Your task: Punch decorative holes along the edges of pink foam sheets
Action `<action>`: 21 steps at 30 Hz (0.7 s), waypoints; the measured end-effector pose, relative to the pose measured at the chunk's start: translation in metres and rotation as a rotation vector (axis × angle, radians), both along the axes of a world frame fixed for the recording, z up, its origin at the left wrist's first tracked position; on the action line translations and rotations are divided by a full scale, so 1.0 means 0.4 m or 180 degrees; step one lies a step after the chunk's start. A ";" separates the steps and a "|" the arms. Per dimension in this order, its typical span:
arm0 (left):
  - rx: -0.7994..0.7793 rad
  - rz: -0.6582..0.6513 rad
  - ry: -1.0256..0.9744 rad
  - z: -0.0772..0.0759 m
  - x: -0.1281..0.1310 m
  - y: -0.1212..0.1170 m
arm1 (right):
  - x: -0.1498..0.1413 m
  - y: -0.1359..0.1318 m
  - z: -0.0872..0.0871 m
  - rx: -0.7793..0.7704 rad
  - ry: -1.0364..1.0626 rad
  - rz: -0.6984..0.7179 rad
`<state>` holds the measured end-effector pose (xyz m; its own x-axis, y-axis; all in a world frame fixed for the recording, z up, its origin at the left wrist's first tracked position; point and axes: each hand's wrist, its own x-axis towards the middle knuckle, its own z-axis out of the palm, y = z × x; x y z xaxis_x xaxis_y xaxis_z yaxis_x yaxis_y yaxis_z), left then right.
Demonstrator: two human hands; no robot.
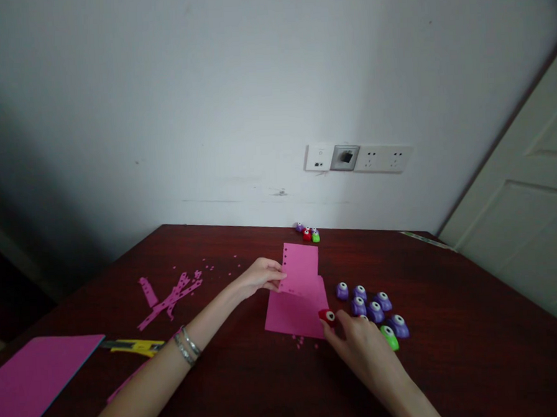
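Watching remotely, I see the left hand [262, 275] pinching the holed pink sheet [302, 261], likely steadying it; the right hand [363, 344] grips a red punch [326, 316], both short of the desk [232, 385]'s back edge.

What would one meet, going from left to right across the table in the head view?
Large pink sheet → yellow cutter → left hand → punched pink card → held red punch → nearer green punch.

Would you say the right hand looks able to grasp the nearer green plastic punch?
Probably yes: the green punch sits close beside the right hand, though that hand holds the red plastic punch.
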<state>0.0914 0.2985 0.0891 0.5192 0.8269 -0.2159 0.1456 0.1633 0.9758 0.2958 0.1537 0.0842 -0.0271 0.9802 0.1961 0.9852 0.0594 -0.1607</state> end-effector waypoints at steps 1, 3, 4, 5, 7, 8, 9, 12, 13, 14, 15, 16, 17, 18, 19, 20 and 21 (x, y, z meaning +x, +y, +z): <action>-0.0017 -0.0039 0.0067 -0.001 -0.006 0.004 | 0.006 0.001 0.005 -0.0009 0.0023 -0.0018; -0.0114 -0.0132 0.0214 -0.005 -0.015 0.012 | 0.029 0.005 0.017 0.0037 0.0117 -0.0104; -0.0182 -0.0178 0.0285 -0.007 -0.019 0.016 | 0.047 0.007 0.022 0.0089 0.0191 -0.0150; -0.0241 -0.0221 0.0353 -0.010 -0.021 0.018 | 0.067 0.010 0.027 0.0174 0.0260 -0.0241; -0.0315 -0.0326 0.0502 -0.017 -0.024 0.019 | 0.114 0.011 0.033 0.0277 0.0447 -0.0342; -0.0331 -0.0401 0.0583 -0.020 -0.024 0.019 | 0.138 0.010 0.034 0.0283 0.0544 -0.0395; -0.0338 -0.0485 0.0667 -0.023 -0.024 0.019 | 0.161 0.008 0.034 0.0259 0.0629 -0.0446; -0.0295 -0.0660 0.0911 -0.031 -0.023 0.015 | 0.216 -0.011 0.029 0.0075 0.0852 -0.0475; -0.0245 -0.0698 0.0979 -0.032 -0.023 0.013 | 0.229 -0.021 0.025 0.0002 0.0918 -0.0464; -0.0171 -0.0733 0.1044 -0.034 -0.023 0.012 | 0.239 -0.031 0.022 -0.0073 0.0971 -0.0445; -0.0069 -0.0768 0.1109 -0.034 -0.023 0.012 | 0.246 -0.043 0.018 -0.0161 0.1019 -0.0405; 0.0064 -0.0803 0.1182 -0.034 -0.023 0.011 | 0.252 -0.055 0.014 -0.0254 0.1052 -0.0352; 0.0226 -0.0832 0.1254 -0.035 -0.023 0.012 | 0.255 -0.067 0.010 -0.0335 0.1075 -0.0299; 0.0398 -0.0857 0.1323 -0.035 -0.023 0.013 | 0.256 -0.079 0.005 -0.0382 0.1085 -0.0254; 0.0566 -0.0875 0.1378 -0.036 -0.022 0.014 | 0.256 -0.090 -0.001 -0.0394 0.1081 -0.0220; 0.0714 -0.0887 0.1411 -0.037 -0.021 0.015 | 0.255 -0.100 -0.007 -0.0392 0.1080 -0.0187; 0.0829 -0.0894 0.1423 -0.038 -0.019 0.016 | 0.255 -0.109 -0.013 -0.0389 0.1072 -0.0155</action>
<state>0.0837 0.3050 0.0740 0.6313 0.7261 -0.2725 0.5552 -0.1779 0.8124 0.3976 0.1102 0.0790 0.0665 0.9955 0.0673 0.8771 -0.0261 -0.4797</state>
